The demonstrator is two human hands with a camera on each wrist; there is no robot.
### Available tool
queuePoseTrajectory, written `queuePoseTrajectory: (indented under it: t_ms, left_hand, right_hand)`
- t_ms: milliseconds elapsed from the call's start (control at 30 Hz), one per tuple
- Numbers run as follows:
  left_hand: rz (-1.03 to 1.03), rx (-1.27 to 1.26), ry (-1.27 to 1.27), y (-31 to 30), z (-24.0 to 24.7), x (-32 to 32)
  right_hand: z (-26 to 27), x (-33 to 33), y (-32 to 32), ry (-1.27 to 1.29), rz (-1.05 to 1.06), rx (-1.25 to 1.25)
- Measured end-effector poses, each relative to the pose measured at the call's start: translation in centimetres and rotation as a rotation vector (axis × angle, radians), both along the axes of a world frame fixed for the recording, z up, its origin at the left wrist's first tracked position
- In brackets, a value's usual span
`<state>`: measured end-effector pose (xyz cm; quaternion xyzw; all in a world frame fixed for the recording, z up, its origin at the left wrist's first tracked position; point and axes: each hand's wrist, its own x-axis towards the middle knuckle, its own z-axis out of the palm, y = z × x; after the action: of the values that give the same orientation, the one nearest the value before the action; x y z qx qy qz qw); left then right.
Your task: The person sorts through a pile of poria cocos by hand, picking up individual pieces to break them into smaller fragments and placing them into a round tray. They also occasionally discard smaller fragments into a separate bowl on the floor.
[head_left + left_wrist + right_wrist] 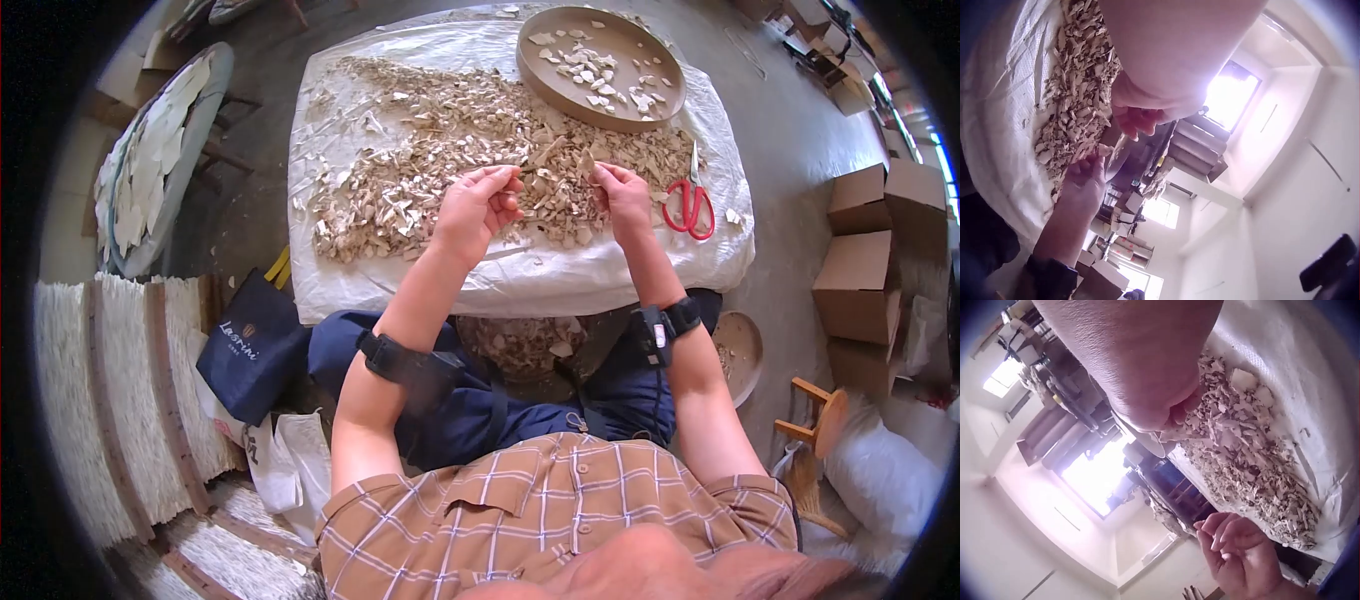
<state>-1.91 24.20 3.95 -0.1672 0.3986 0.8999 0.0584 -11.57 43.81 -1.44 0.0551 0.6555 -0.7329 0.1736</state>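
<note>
Over the heap of pale and brown chips point(390, 205), the left hand point(478, 208) is raised with its fingers bent. In the right wrist view the thumb and forefinger tips of the left hand point(1244, 556) meet; whether a tiny bit lies between them cannot be told. A short way to its right, the right hand point(624, 196) pinches a thin brown piece point(587, 160) between thumb and fingers, its tip pointing away from the body. The left wrist view shows the right hand point(1084, 184) beside the heap. Both hands are apart.
A round shallow tray point(640, 75) with pale pieces stands at the far right of the white sheet point(600, 285). Red-handled scissors point(689, 205) lie right of the right hand. Cardboard boxes point(855, 270) and a wooden stool point(828, 420) are on the right floor.
</note>
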Motion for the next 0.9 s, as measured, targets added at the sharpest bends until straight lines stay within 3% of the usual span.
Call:
queuePoseTrajectory:
  t_ms: [67, 133, 300, 367, 533, 600, 667, 733, 867, 900]
  left_hand:
    - [-0.023, -0.072, -0.061, 0.6, -0.2, -0.1]
    - [-0.043, -0.056, -0.047, 1.0, -0.1, -0.1]
    - [0.006, -0.004, -0.026, 0.6, 0.0, -0.3]
    - [0.063, 0.021, 0.008, -0.6, 0.5, -0.3]
    - [0.207, 0.091, 0.105, -3.1, 2.4, 0.1]
    - [0.213, 0.097, 0.131, -3.8, 2.7, 0.1]
    - [0.226, 0.100, 0.143, -4.3, 2.8, 0.3]
    - [0.230, 0.094, 0.134, -4.4, 2.7, 0.3]
    - [0.234, 0.122, 0.130, -4.7, 2.8, 0.2]
    - [0.240, 0.122, 0.132, -4.8, 3.1, 0.3]
  right_hand:
    - [0.5, 0.9, 0.3, -0.066, -0.051, -0.104]
    - [0.5, 1.5, 0.8, -0.186, 0.030, -0.248]
    - [0.2, 2.8, 1.4, -0.235, 0.119, -0.278]
    - [0.7, 3.3, 1.9, -0.105, 0.278, -0.038]
    - [0.6, 4.3, -0.1, 0.005, 0.424, 0.208]
    - [-0.5, 4.4, -1.9, 0.607, 0.248, 0.512]
    - [0.1, 4.3, -2.9, 0.663, 0.208, 0.617]
    - [0.4, 4.2, -3.9, 0.883, 0.185, 0.871]
    - [0.0, 3.0, -3.6, 0.886, 0.239, 1.015]
    - [1.0, 2.9, -3.4, 0.724, 0.272, 1.079]
